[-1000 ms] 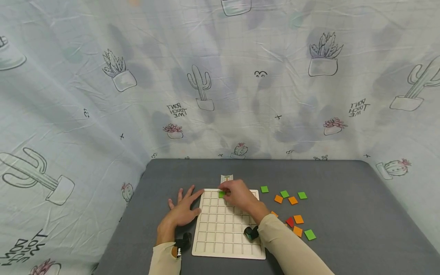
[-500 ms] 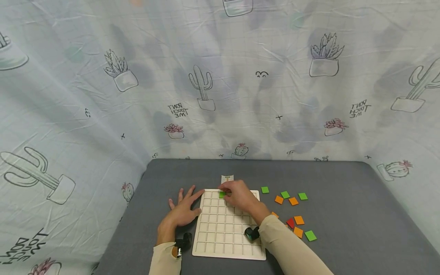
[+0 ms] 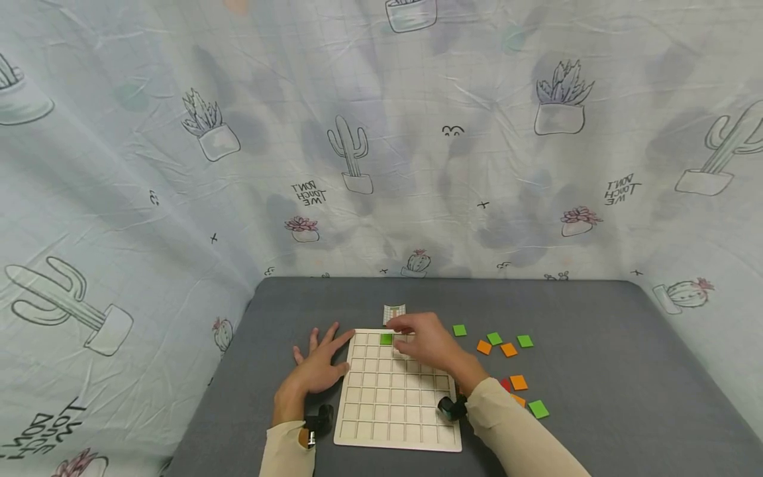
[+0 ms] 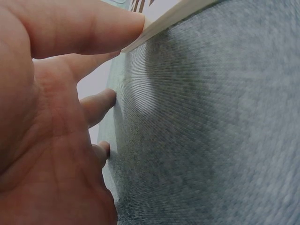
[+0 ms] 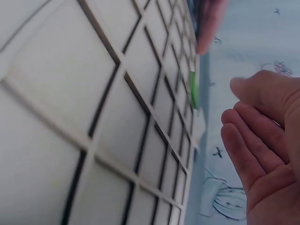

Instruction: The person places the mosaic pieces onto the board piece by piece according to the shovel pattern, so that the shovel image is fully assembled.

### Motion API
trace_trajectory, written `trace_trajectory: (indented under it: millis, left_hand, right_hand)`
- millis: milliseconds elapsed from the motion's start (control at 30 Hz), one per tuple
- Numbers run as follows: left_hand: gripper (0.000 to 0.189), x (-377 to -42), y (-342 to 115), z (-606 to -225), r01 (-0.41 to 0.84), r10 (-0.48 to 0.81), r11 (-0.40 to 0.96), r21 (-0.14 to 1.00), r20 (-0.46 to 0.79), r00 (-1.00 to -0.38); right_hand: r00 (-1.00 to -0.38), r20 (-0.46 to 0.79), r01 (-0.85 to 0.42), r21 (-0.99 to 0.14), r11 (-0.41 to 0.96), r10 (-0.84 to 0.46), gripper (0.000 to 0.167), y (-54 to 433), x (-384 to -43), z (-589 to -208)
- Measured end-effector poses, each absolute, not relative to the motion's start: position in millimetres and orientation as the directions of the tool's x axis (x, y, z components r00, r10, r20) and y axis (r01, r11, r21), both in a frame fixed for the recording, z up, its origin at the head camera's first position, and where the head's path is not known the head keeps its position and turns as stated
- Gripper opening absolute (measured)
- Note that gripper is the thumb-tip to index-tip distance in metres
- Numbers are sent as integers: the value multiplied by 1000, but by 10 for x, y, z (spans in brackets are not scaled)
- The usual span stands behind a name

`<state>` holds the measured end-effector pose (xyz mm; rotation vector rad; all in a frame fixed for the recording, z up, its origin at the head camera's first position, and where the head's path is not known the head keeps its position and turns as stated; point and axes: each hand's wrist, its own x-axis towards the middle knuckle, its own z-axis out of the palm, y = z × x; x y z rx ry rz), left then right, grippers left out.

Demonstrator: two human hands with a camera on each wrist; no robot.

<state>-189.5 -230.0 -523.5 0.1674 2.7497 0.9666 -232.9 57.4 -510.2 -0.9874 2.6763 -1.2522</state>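
Head view shows the person's right hand (image 3: 432, 341) shifted rightward off the flat green square tile (image 3: 386, 339), which it covered in part half a second ago. The tile now lies in full sight in the far row of the pale wooden grid board (image 3: 372, 442), third cell from the left. The right wrist view shows that hand's thumb and fingers apart, holding nothing, so setting this piece appears finished. The left hand (image 3: 320, 366) keeps its place, fingers spread, thumb and index finger touching the board's left edge, probably steadying it. A small printed card (image 3: 394, 314) lies just beyond the board. Loose green (image 3: 524, 341), orange (image 3: 519, 383) and red tiles (image 3: 505, 385) lie to the right on the grey table (image 3: 596, 364).
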Motion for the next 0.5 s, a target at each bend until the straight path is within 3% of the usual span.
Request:
trace_trajectory:
  millis: [500]
  left_hand:
    - [71,-1891,-2300,-5213,26,178,768,640,-174,-969]
  right_hand:
    - [-844,126,-402,-793,459,-522,51,1348,-1927,-4917]
